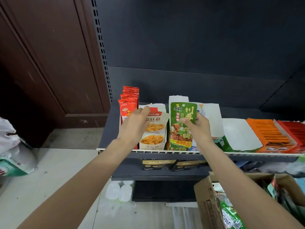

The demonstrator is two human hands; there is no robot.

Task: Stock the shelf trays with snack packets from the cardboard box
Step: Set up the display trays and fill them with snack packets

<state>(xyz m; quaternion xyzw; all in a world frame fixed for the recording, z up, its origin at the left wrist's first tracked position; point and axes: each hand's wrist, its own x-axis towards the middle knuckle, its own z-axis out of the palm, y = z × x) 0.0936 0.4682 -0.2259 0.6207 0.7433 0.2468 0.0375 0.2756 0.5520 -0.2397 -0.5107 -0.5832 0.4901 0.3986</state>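
So the right hand [198,128] is pinching a green snack packet [182,128] near its top, thumb on the front, holding it upright over the front of the shelf [165,152]. Left hand [134,125] has its fingers curled on the top edge of a white mushroom packet [154,129] standing in the tray next door. Red packets [129,103] sit just left of that. Cardboard box [208,204] is down at lower right with more green packets inside.

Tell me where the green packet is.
Head view, centre: the green packet stands upright at the shelf front, held by the right hand, right of the cream packet.
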